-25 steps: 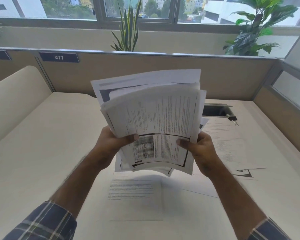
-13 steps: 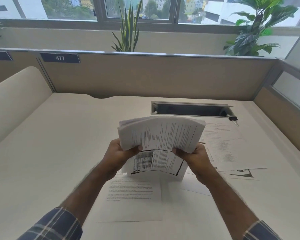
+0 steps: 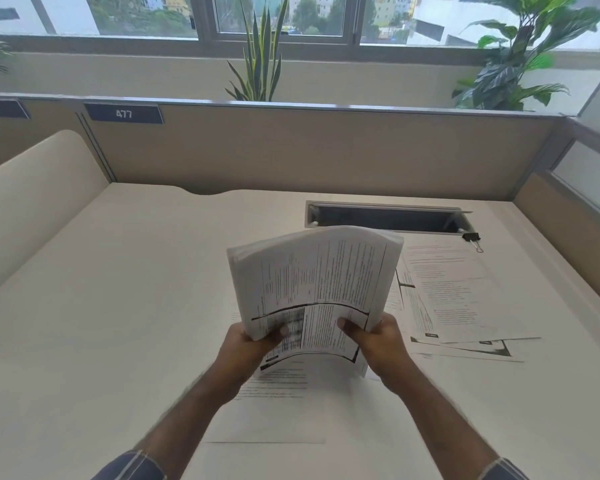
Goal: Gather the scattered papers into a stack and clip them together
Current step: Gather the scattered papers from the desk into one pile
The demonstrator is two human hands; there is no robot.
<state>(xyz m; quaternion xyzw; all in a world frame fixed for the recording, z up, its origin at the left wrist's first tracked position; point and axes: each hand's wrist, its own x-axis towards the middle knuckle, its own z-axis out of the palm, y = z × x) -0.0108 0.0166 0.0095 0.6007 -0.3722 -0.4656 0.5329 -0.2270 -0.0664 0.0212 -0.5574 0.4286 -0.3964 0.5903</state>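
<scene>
While both hands are gripping its lower corners, the thick stack of white printed paper sheets (image 3: pixel 312 289) is standing almost upright above the cream-coloured laminate counter (image 3: pixel 101 323), bowing slightly away from the person at its top edge. The left hand (image 3: pixel 248 346) is clasping the stack's lower left corner, its thumb lying across the front page and its fingers (image 3: pixel 245 355) curling out of sight behind the sheets. The right hand (image 3: pixel 383 344) is clamping the lower right corner in the same manner, thumb on the printed face, fingers (image 3: pixel 390 336) wrapping behind.

Directly below the left fingers, a single white printed sheet (image 3: pixel 274 410) is lying flat on the counter, partly covered by the left forearm. Just to the right of the right fingers, a loose spread of overlapping white printed sheets (image 3: pixel 454 299) is resting on the counter, fanning out unevenly. Beyond that spread, well away from the right fingers, a small black binder clip with silver wire handles (image 3: pixel 473 240) is sitting at the near right corner of a dark rectangular cable slot with a grey metal rim (image 3: pixel 385 218). Dark plaid shirt cuffs are showing at both wrists along the bottom of the view.
</scene>
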